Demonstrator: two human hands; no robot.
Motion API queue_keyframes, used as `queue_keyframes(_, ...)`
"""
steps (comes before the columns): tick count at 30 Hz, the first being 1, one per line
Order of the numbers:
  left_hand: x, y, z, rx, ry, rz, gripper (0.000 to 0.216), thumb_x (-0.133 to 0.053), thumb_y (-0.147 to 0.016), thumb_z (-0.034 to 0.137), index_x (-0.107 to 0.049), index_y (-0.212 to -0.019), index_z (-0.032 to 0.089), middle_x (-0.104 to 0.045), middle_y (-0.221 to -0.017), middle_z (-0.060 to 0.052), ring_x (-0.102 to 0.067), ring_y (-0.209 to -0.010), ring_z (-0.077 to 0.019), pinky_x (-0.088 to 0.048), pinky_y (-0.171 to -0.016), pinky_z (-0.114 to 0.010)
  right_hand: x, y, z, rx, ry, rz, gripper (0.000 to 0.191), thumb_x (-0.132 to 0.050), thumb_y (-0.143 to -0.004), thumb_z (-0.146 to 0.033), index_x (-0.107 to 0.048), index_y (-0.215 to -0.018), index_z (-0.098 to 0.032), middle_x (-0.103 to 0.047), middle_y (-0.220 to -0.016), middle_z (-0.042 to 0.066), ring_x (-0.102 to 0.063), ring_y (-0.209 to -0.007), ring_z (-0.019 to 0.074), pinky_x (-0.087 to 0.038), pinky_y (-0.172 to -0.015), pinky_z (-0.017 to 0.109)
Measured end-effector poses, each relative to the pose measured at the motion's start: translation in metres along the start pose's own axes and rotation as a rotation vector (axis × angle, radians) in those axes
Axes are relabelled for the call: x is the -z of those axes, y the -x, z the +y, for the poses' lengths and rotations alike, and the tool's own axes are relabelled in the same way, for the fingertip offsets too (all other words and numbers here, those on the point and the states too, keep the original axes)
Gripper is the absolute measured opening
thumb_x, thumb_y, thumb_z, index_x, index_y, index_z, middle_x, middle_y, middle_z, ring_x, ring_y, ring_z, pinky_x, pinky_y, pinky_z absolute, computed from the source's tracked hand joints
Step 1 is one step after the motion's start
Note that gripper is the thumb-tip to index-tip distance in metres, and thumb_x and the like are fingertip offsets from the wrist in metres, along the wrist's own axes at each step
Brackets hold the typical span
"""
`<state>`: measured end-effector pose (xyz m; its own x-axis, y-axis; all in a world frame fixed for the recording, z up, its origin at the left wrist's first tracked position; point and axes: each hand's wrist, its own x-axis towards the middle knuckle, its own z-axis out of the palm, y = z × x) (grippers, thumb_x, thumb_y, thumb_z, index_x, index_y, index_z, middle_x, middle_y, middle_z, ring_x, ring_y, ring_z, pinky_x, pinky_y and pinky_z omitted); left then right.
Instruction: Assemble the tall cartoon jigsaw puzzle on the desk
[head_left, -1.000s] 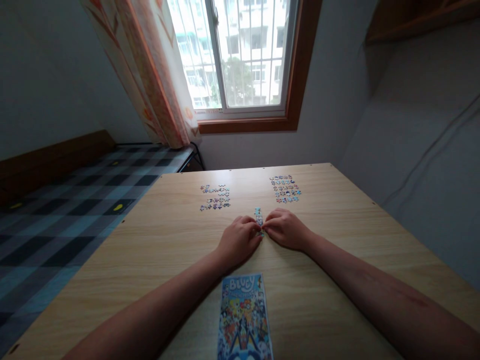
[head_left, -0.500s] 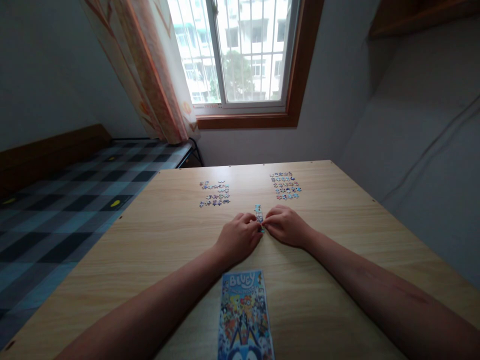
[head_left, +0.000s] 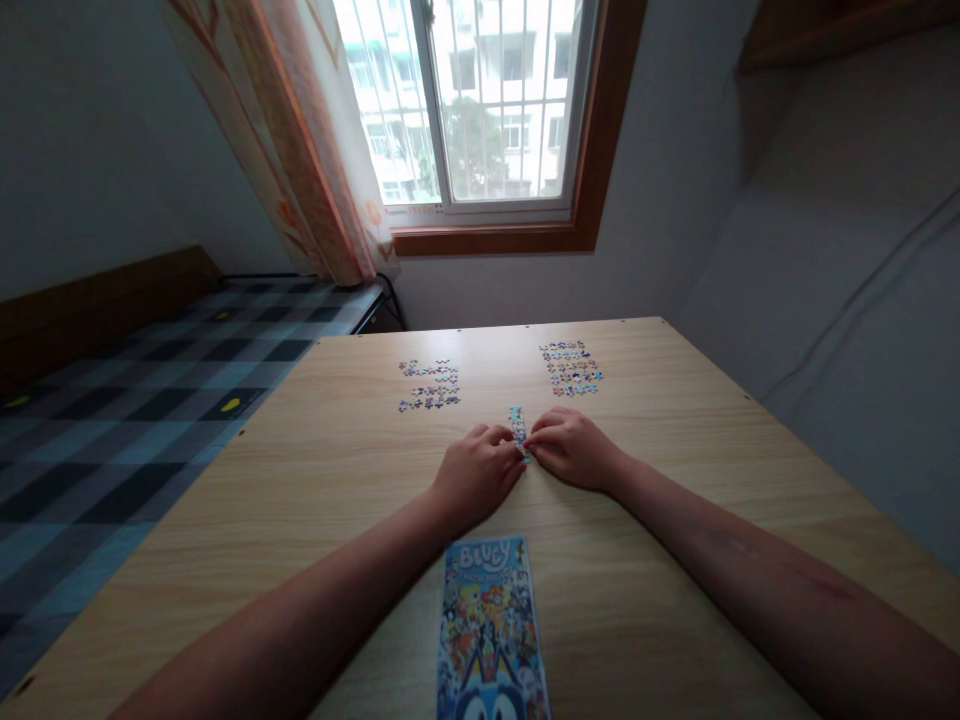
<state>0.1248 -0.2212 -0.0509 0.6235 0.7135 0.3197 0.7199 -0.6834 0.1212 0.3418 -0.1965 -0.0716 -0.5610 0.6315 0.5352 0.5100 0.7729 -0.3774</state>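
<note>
A thin strip of puzzle pieces [head_left: 517,425] lies mid-worktop, its near end pinched between the curled fingertips of the left hand [head_left: 480,475] and right hand [head_left: 574,450]. The worktop [head_left: 337,480] is pale wood-grain laminate. Beyond lie two loose piece clusters [head_left: 429,385]; a glossy picture card [head_left: 491,630] lies nearer.

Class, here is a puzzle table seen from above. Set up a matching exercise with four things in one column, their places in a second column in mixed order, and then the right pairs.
Things
1. picture card
2. strip of joined pieces
3. looser cluster of pieces
4. denser cluster of pieces

Places
A. far part of the table, right of the middle
B. near edge, between the forearms
C. near end held between the left hand and right hand
D. far part of the table, left of the middle

Pairs: 1-B, 2-C, 3-D, 4-A
</note>
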Motion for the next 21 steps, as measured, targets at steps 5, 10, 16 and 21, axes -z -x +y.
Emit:
queue_keyframes(5,0.001,0.002,-0.003,0.003,0.033,0.032,0.019,-0.061,-0.095,0.033,-0.074,-0.103,0.022,-0.071,-0.112,-0.006,-0.065,-0.101,-0.0225,-0.056,-0.087,-0.038,0.0,0.001,-0.001,-0.001,0.017,0.026,0.017,-0.064,-0.087,-0.012,-0.078,-0.09,-0.021,-0.075,-0.089,0.006,-0.065,-0.085,0.0208,-0.05,-0.083,0.037)
queue_keyframes(10,0.001,0.005,-0.009,0.013,0.059,0.055,0.018,-0.06,-0.096,0.032,-0.075,-0.095,0.022,-0.074,-0.103,-0.005,-0.066,-0.094,-0.0213,-0.056,-0.084,-0.037,0.002,0.002,0.0,-0.087,0.069,0.099,0.016,-0.063,-0.089,-0.014,-0.077,-0.089,-0.02,-0.074,-0.088,0.007,-0.065,-0.085,0.0221,-0.051,-0.081,0.037)
queue_keyframes(16,0.002,0.01,-0.012,-0.033,0.073,0.049,0.021,-0.059,-0.097,0.035,-0.077,-0.104,0.028,-0.073,-0.106,-0.004,-0.064,-0.094,-0.0219,-0.055,-0.081,-0.038,0.006,0.004,-0.003,-0.143,0.073,0.096,0.015,-0.063,-0.087,-0.014,-0.077,-0.085,-0.02,-0.074,-0.086,0.007,-0.066,-0.084,0.0221,-0.052,-0.08,0.036)
queue_keyframes(21,0.004,0.008,-0.009,-0.044,0.039,0.001,0.024,-0.059,-0.095,0.039,-0.075,-0.111,0.028,-0.072,-0.107,-0.006,-0.061,-0.096,-0.0243,-0.054,-0.084,-0.041,0.006,0.005,-0.004,-0.165,0.071,0.098,0.015,-0.063,-0.088,-0.016,-0.076,-0.084,-0.021,-0.074,-0.086,0.007,-0.066,-0.084,0.0216,-0.052,-0.08,0.036)
